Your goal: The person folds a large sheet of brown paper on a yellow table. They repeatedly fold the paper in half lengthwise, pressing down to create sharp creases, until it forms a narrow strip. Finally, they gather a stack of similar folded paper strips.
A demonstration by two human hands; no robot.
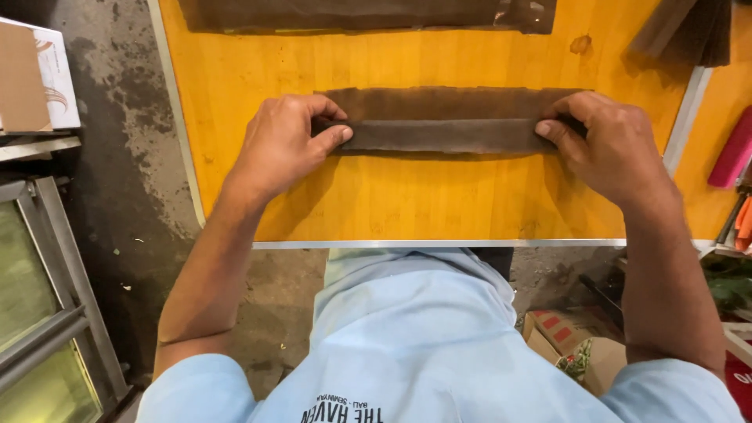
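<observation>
I count one folded brown strip (446,125) at the centre of the orange table (392,204), my left hand (282,145) and right hand (607,145) each pinching one end, a second brown strip (360,14) at twelve o'clock, a pink object (735,149) at three o'clock, nothing blocking.

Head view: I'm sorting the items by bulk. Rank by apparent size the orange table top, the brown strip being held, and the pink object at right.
1. Orange table top
2. Brown strip
3. Pink object, though the frame edge cuts it off
</observation>
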